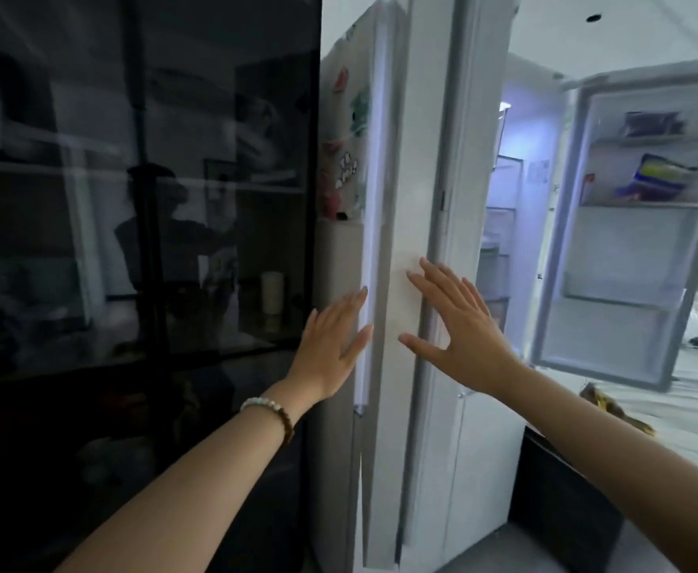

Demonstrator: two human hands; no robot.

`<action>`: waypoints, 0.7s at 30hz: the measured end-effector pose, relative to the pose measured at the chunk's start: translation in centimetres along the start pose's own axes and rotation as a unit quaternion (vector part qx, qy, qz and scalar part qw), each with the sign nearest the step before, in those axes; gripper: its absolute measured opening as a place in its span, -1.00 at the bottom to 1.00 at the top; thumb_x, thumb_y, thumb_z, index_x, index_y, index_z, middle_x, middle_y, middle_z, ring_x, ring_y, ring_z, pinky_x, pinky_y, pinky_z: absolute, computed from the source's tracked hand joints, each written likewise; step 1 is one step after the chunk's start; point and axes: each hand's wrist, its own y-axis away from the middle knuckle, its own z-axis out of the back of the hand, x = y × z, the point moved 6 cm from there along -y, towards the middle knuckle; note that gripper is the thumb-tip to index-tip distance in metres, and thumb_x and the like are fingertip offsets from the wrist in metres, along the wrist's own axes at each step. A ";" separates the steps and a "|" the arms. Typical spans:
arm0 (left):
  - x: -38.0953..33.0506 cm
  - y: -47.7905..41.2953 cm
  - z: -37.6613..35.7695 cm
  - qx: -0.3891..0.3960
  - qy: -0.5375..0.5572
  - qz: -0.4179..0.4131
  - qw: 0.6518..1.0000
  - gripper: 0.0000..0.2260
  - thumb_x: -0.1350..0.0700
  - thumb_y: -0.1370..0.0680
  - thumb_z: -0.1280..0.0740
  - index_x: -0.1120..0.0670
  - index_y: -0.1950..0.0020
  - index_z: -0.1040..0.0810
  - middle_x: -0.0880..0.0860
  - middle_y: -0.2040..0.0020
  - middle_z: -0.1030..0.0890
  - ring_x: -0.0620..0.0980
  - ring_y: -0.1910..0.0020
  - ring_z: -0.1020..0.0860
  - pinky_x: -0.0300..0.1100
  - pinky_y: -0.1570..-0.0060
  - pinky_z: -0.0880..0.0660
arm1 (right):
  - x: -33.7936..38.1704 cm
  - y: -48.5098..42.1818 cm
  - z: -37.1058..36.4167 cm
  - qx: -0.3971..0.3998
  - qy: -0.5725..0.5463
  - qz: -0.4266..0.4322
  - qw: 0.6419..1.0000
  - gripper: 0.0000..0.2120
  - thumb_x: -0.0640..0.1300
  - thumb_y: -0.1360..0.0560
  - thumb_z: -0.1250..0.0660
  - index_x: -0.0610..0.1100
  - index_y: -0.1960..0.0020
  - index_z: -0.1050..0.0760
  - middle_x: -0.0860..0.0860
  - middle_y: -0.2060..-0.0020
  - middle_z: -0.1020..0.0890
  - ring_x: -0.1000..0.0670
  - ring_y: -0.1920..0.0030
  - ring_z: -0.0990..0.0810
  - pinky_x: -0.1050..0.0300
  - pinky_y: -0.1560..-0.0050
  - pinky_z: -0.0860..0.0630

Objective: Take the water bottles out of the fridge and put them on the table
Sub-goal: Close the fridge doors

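Observation:
A white fridge stands in front of me. Its left door (384,167), with magnets on its face, is nearly edge-on to me. My left hand (330,345) lies flat with straight fingers against that door's edge. My right hand (458,328), fingers spread, is flat against the white panel just right of it. The right door (628,241) is swung wide open, with packets on its upper shelves. The lit inside (508,200) shows only as a narrow strip. No water bottles are visible.
A dark glass-fronted cabinet (140,241) fills the left side and reflects a person. At the lower right is a dark cabinet (566,506), with a pale surface (694,390) and a yellow-brown object (611,407) beyond it.

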 end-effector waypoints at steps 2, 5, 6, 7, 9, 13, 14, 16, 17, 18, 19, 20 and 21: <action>-2.2 -1.0 -1.1 -0.016 0.063 0.000 0.998 -0.45 -0.29 -0.53 0.11 -0.18 -0.49 0.13 -0.16 -0.52 -0.06 -0.29 -0.43 0.03 -0.16 -0.45 0.15 | -2.6 0.7 -0.1 0.017 -0.014 -0.022 1.000 -0.22 0.38 -0.41 -0.06 0.13 -0.52 0.08 0.17 -0.53 0.08 0.12 -0.53 0.17 0.08 -0.50 0.19; -3.3 -1.5 -2.9 -0.034 0.132 0.029 0.990 -0.35 -0.37 -0.47 0.13 -0.17 -0.52 0.11 -0.13 -0.54 -0.07 -0.26 -0.43 0.01 -0.18 -0.42 0.08 | -5.4 1.5 -0.9 0.042 -0.011 -0.015 0.999 -0.19 0.43 -0.41 0.01 0.12 -0.53 0.18 0.21 -0.52 0.20 0.15 -0.51 0.26 -0.01 -0.52 0.18; -3.4 -1.6 -3.2 -0.037 0.123 0.029 0.991 -0.33 -0.39 -0.47 0.12 -0.17 -0.53 0.12 -0.15 -0.54 -0.05 -0.27 -0.43 0.02 -0.19 -0.41 0.10 | -5.8 1.7 -1.1 0.044 -0.009 -0.008 0.999 -0.19 0.42 -0.41 0.02 0.11 -0.53 0.20 0.20 -0.51 0.22 0.16 -0.50 0.29 0.00 -0.52 0.20; -3.4 -1.7 -3.4 -0.038 0.102 0.025 0.994 -0.32 -0.40 -0.46 0.13 -0.17 -0.53 0.13 -0.19 -0.52 -0.04 -0.29 -0.41 0.05 -0.20 -0.41 0.14 | -6.2 1.9 -1.2 0.042 -0.011 -0.004 0.999 -0.19 0.42 -0.42 0.01 0.11 -0.53 0.21 0.20 -0.51 0.24 0.16 -0.50 0.32 0.01 -0.51 0.22; -3.8 -2.1 -3.8 -0.041 0.064 0.007 0.997 -0.33 -0.40 -0.45 0.13 -0.20 -0.52 0.13 -0.25 -0.48 -0.02 -0.33 -0.40 0.06 -0.21 -0.42 0.18 | -7.1 2.2 -1.2 0.028 -0.020 0.002 0.999 -0.20 0.40 -0.43 0.00 0.12 -0.52 0.24 0.20 -0.51 0.26 0.17 -0.49 0.34 0.03 -0.50 0.25; -5.8 -3.8 -6.6 -0.047 0.042 -0.018 0.998 -0.40 -0.38 -0.49 0.13 -0.22 -0.49 0.11 -0.23 -0.50 -0.02 -0.30 -0.46 0.02 -0.27 -0.40 0.15 | -10.7 3.1 -0.5 -0.013 -0.062 -0.014 0.998 -0.23 0.36 -0.45 -0.05 0.14 -0.51 0.22 0.24 -0.51 0.21 0.17 -0.51 0.28 0.02 -0.51 0.19; -6.5 -4.3 -7.6 -0.047 0.032 -0.029 0.998 -0.41 -0.37 -0.50 0.14 -0.21 -0.49 0.12 -0.19 -0.53 -0.02 -0.26 -0.48 0.02 -0.23 -0.43 0.14 | -11.9 3.4 -0.4 -0.021 -0.074 -0.023 0.997 -0.22 0.35 -0.44 -0.06 0.13 -0.52 0.21 0.23 -0.51 0.20 0.16 -0.51 0.27 0.00 -0.51 0.16; -7.8 -5.7 -9.5 -0.044 0.004 -0.050 0.998 -0.44 -0.30 -0.54 0.11 -0.19 -0.50 0.13 -0.13 -0.56 -0.01 -0.22 -0.51 0.04 -0.11 -0.48 0.11 | -14.3 3.8 -0.3 -0.034 -0.094 -0.043 0.994 -0.19 0.36 -0.44 -0.09 0.13 -0.52 0.22 0.19 -0.52 0.20 0.12 -0.52 0.25 -0.01 -0.51 0.13; -8.4 -6.6 -10.5 -0.040 -0.012 -0.060 0.997 -0.46 -0.27 -0.55 0.10 -0.19 -0.50 0.14 -0.13 -0.56 0.01 -0.20 -0.52 0.07 -0.07 -0.49 0.12 | -15.5 4.0 -0.3 -0.039 -0.109 -0.055 0.992 -0.18 0.36 -0.44 -0.12 0.14 -0.52 0.23 0.18 -0.52 0.21 0.10 -0.52 0.24 -0.01 -0.51 0.12; -9.0 -7.4 -11.4 -0.033 -0.030 -0.069 0.997 -0.47 -0.26 -0.56 0.10 -0.20 -0.49 0.16 -0.13 -0.56 0.05 -0.19 -0.52 0.10 -0.06 -0.48 0.16 | -16.8 4.1 -0.4 -0.045 -0.128 -0.070 0.988 -0.17 0.37 -0.44 -0.14 0.16 -0.51 0.25 0.17 -0.52 0.22 0.10 -0.53 0.24 -0.01 -0.50 0.11; -9.6 -8.4 -12.4 -0.027 -0.056 -0.078 0.995 -0.47 -0.26 -0.55 0.13 -0.21 -0.49 0.19 -0.13 -0.56 0.08 -0.16 -0.53 0.13 -0.05 -0.48 0.21 | -18.1 4.1 -0.4 -0.050 -0.149 -0.087 0.984 -0.15 0.36 -0.43 -0.16 0.16 -0.50 0.26 0.17 -0.52 0.23 0.10 -0.53 0.23 0.00 -0.50 0.11; -10.2 -9.4 -13.3 -0.026 -0.092 -0.087 0.992 -0.47 -0.27 -0.55 0.17 -0.20 -0.49 0.21 -0.12 -0.56 0.11 -0.13 -0.53 0.16 -0.02 -0.47 0.25 | -19.3 4.1 -0.3 -0.056 -0.169 -0.105 0.978 -0.13 0.37 -0.41 -0.17 0.16 -0.50 0.26 0.17 -0.52 0.23 0.11 -0.53 0.23 0.02 -0.49 0.11; -10.8 -10.5 -14.2 -0.029 -0.129 -0.095 0.987 -0.46 -0.27 -0.54 0.21 -0.19 -0.49 0.21 -0.10 -0.56 0.13 -0.09 -0.53 0.19 0.01 -0.47 0.27 | -20.6 4.0 -0.3 -0.065 -0.186 -0.121 0.973 -0.10 0.37 -0.39 -0.18 0.14 -0.51 0.26 0.16 -0.53 0.22 0.12 -0.53 0.22 0.04 -0.49 0.10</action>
